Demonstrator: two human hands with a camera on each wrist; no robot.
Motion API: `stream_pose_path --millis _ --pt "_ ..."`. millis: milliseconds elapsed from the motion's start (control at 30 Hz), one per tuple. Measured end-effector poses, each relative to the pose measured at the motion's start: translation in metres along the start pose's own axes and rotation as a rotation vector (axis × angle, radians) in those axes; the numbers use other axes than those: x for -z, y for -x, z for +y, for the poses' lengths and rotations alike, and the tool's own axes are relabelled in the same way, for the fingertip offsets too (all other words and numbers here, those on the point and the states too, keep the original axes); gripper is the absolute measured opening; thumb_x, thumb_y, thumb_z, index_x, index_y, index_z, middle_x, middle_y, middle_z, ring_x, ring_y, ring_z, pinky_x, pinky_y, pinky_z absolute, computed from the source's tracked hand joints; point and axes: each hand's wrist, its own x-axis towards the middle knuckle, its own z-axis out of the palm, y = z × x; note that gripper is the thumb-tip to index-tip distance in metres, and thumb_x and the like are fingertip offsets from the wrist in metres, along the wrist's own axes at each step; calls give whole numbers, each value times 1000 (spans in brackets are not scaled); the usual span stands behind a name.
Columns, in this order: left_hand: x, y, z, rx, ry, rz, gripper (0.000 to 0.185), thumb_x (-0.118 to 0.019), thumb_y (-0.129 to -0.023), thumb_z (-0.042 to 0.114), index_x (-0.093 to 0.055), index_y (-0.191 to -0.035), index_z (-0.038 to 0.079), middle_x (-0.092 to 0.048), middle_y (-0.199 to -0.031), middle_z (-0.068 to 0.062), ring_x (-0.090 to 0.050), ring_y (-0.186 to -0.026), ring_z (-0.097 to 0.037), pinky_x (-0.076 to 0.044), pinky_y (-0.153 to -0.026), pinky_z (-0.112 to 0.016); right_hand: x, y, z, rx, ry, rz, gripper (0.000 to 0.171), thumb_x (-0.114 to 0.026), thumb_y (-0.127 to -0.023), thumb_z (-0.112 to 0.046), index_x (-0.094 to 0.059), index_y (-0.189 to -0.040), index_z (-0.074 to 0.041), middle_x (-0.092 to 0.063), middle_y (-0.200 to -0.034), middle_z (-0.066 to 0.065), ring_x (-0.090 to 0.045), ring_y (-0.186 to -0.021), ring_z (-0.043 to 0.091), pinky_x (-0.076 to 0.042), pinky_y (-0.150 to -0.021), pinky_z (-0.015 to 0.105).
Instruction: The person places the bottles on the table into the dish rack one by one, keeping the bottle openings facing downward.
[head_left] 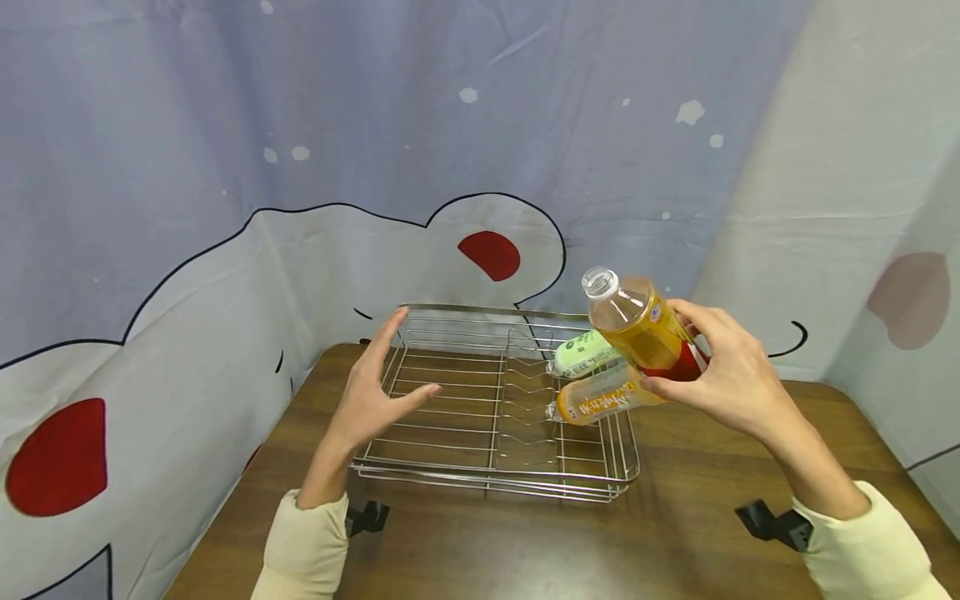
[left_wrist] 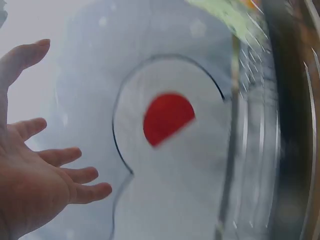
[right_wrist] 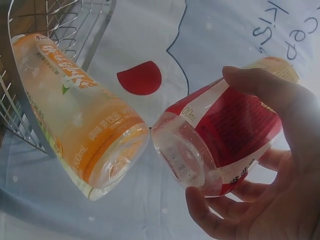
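A brown wooden table (head_left: pixel 697 500) stands walled in by a pale blue-and-white cartoon cloth (head_left: pixel 225 167) with red spots. Above the table's right half, the right hand (head_left: pixel 731 371) grips a clear plastic bottle (head_left: pixel 637 325), fingers and thumb curled round its lower body. The bottle is tilted, its uncapped neck pointing up and to the left, amber liquid inside, a red label round the lower part; it hangs in the air just over the right end of the rack. The wrist view shows its ribbed clear base and white print ending in "00ml" (the rest of the label's writing is too small to read).

Just below it an orange-labelled bottle (head_left: pixel 600 402) lies on its side in the wire dish rack (head_left: pixel 450 479), its base nearly touching the held bottle's base in the wrist view; its label carries white characters I cannot read. Beside that lies a green-labelled bottle (head_left: pixel 587 353), also on its side, farther back. Both fill the rack's right end.

The left hand (head_left: pixel 375 392) holds nothing, fingers straight and spread, poised over the rack's left edge. Dark handwriting on the cloth reads "Kiss".
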Motion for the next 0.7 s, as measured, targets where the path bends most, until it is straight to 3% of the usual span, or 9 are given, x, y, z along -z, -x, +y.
stream_pose_path --millis 367,700 --pt "-34 -44 56 -216 133 -65 101 -88 -71 13 -32 -154 7 -32 -158 -5 -31 -143 -21 -40 -106 -46 -4 -5 -13 33 65 -28 84 -93 -63 -27 -55 -137 -20 -58 -115 12 -57 -95 32 -47 -69 54" --pt "-56 -64 87 -291 181 -156 101 -90 -71 14 -33 -154 8 -29 -160 -3 -29 -144 -16 -45 -102 -37 -7 -7 -24 49 128 -81 84 -92 -64 -26 -53 -138 -20 -56 -121 16 -57 -101 37 -49 -68 66"
